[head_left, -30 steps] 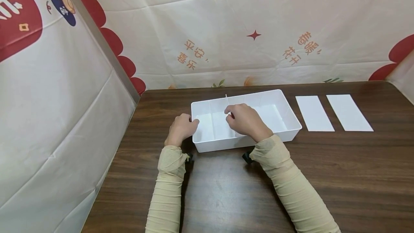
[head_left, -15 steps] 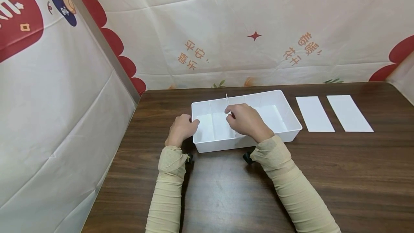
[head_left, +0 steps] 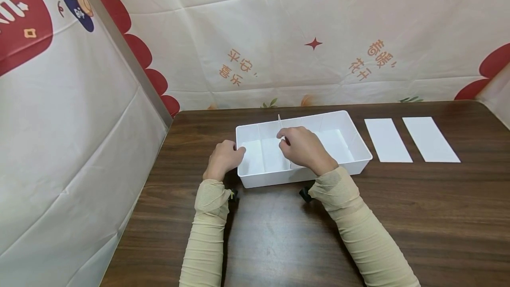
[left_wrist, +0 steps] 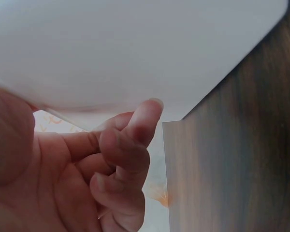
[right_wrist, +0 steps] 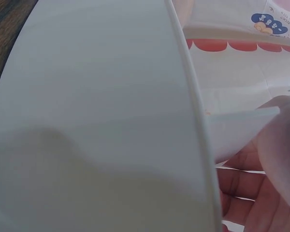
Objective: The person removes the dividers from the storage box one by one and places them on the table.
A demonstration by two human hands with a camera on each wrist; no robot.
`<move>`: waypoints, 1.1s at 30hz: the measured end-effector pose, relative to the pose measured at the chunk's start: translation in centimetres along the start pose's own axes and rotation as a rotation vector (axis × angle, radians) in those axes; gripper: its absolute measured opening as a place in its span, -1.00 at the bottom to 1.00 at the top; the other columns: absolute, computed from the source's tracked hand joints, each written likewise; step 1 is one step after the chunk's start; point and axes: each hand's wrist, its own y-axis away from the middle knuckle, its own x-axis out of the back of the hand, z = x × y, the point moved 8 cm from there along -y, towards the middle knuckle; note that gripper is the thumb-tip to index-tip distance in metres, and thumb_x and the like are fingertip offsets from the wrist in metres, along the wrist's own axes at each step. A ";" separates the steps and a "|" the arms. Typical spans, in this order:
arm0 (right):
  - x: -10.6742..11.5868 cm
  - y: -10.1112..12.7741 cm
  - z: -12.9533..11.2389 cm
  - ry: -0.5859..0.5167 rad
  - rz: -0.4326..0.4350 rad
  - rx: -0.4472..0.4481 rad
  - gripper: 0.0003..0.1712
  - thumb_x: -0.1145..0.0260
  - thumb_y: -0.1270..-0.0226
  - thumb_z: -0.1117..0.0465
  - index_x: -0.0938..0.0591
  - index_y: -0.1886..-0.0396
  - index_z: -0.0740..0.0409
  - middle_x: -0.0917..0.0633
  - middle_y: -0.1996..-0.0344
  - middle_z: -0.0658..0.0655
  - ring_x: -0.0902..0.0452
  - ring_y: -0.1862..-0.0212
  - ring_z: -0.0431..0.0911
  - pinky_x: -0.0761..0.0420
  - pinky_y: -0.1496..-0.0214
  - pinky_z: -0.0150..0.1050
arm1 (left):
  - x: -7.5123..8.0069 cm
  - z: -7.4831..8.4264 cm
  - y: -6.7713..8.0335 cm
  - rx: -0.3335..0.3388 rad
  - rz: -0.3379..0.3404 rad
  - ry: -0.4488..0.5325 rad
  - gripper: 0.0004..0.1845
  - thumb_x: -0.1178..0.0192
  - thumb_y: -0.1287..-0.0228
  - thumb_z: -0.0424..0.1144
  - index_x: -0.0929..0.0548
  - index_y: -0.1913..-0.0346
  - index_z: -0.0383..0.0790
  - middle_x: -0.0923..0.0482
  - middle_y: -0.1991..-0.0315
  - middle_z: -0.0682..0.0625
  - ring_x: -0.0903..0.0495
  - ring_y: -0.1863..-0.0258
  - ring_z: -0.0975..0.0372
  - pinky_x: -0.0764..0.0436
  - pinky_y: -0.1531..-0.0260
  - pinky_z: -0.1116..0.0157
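Note:
A long white plastic box [head_left: 275,177] lies on the brown table, slightly turned, in the head view. My left hand [head_left: 224,158] grips its left end, thumb over the rim and fingers against the outer wall. In the left wrist view, the curled fingers [left_wrist: 145,121] touch that wall from outside. My right hand [head_left: 304,149] reaches into the box and pinches a thin white divider panel [right_wrist: 237,128]. The divider [head_left: 280,121] stands crosswise in the box, its far top corner rising above the back rim. The right hand hides much of it in the head view.
Two flat white rectangular panels [head_left: 388,141] lie side by side on the table [head_left: 398,207], right of the box. A patterned cloth [head_left: 279,56] hangs behind the table, and another drapes along the left side.

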 end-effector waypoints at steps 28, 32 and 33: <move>0.7 0.1 -0.3 -0.004 0.039 0.017 -0.66 -0.09 -0.20 0.37 -0.74 0.15 0.26 -0.61 0.56 0.05 -0.40 0.50 -0.11 -0.43 0.40 -0.19 | 0.1 0.0 0.1 -0.021 0.005 0.001 -0.63 0.02 -0.37 -0.01 -0.53 0.46 -0.19 -0.46 0.49 -0.06 -0.44 0.49 0.12 -0.39 0.50 0.20; 0.7 0.1 -0.3 -0.006 0.039 0.017 -0.65 -0.08 -0.20 0.37 -0.74 0.15 0.25 -0.59 0.58 0.04 -0.38 0.51 -0.12 -0.42 0.41 -0.20 | 0.1 0.1 0.1 -0.024 0.006 0.003 -0.63 0.02 -0.36 -0.01 -0.53 0.47 -0.19 -0.46 0.49 -0.06 -0.44 0.49 0.12 -0.38 0.50 0.21; 0.7 0.1 -0.3 -0.006 0.040 0.017 -0.65 -0.08 -0.20 0.37 -0.74 0.14 0.25 -0.58 0.59 0.03 -0.38 0.52 -0.12 -0.42 0.41 -0.20 | 0.1 0.1 0.1 -0.024 0.006 0.004 -0.63 0.02 -0.37 -0.01 -0.53 0.47 -0.20 -0.46 0.50 -0.05 -0.44 0.50 0.12 -0.38 0.51 0.21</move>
